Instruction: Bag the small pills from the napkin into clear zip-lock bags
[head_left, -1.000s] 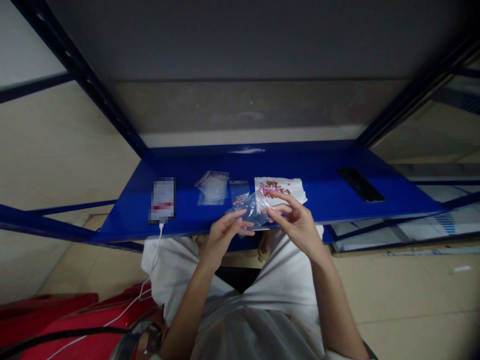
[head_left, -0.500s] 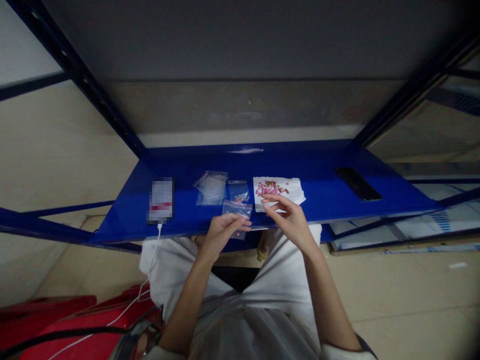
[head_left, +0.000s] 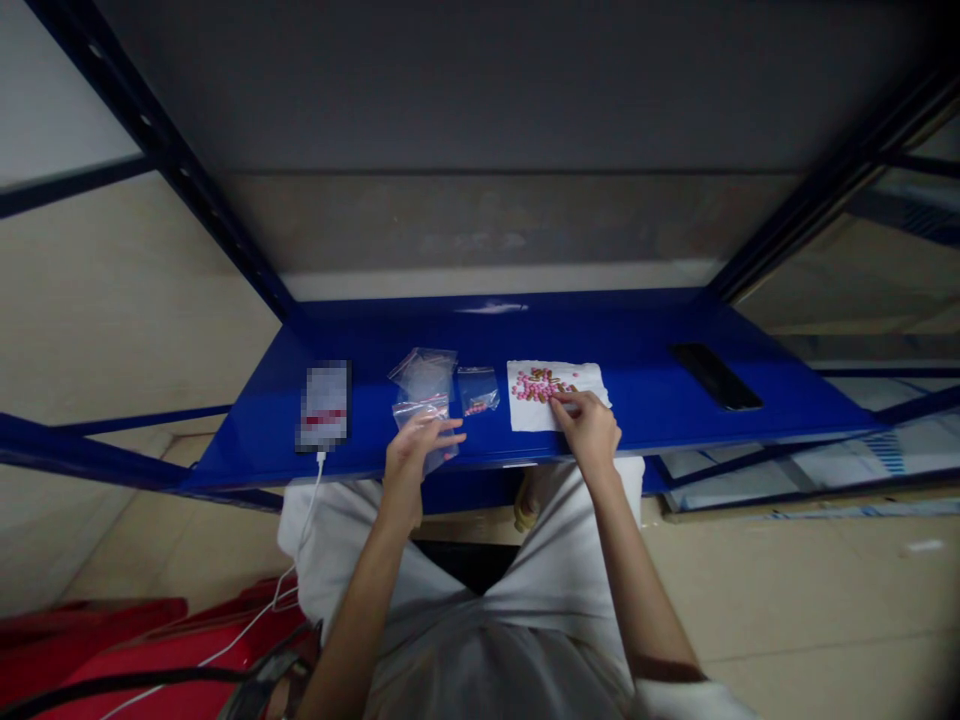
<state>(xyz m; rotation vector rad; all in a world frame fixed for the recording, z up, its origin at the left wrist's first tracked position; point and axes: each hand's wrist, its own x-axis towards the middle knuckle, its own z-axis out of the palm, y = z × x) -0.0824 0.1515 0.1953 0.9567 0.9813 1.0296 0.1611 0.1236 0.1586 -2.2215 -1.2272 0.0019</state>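
Note:
My left hand (head_left: pixel 409 452) is closed on a small clear zip bag (head_left: pixel 440 462), with a pink spot showing near its lower edge. The bag hangs over the shelf's front part, its seal edge upward. My right hand (head_left: pixel 591 432) has thumb and forefinger pinched together at the edge of a pile of pink pills (head_left: pixel 527 386); what is between the fingertips is hidden. Brown capsules (head_left: pixel 553 380) lie mixed among the pills on a white paper sheet (head_left: pixel 529 418). Between my hands, another zip bag (head_left: pixel 478 384) lies flat with several pills at its bottom.
A stack of clear zip bags (head_left: pixel 426 372) lies behind my left hand. On the blue shelf (head_left: pixel 637 345) a phone with a white cable (head_left: pixel 321 470) rests at left and a black phone (head_left: pixel 716 376) at right. Blue posts (head_left: pixel 217 215) frame the shelf.
My left hand has moved left with the zip bag, uncovering the filled bag behind. My right hand has come down to the pills, and its fingers have closed to a pinch.

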